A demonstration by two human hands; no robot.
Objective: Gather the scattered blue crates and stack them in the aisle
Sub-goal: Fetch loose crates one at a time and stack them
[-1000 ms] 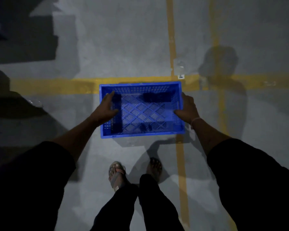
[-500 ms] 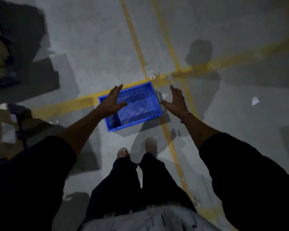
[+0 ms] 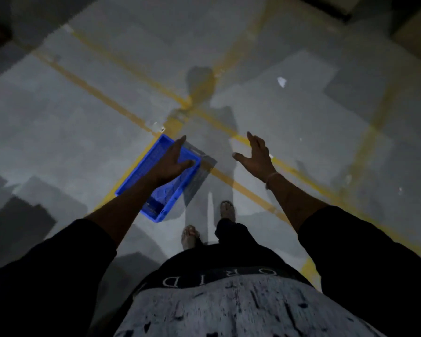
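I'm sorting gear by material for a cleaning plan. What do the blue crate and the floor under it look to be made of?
Blue crate: apparently moulded plastic, a uniform saturated blue with perforated lattice walls; the finish is hard to judge in this dim light.
Floor: looks like smooth grey concrete, possibly sealed or painted, with worn yellow painted lines and a faint sheen; the exact coating cannot be told.

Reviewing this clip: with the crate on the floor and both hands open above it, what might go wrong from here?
1. The blue crate sits on the floor right beside the sandalled feet, so a step leftward might trip on it.
2. Lighting is dim and shadows cover the floor, so the paper scrap or other debris may go unnoticed.
3. The left hand and right hand hold nothing, and only one crate shows; a stack is not yet visible.
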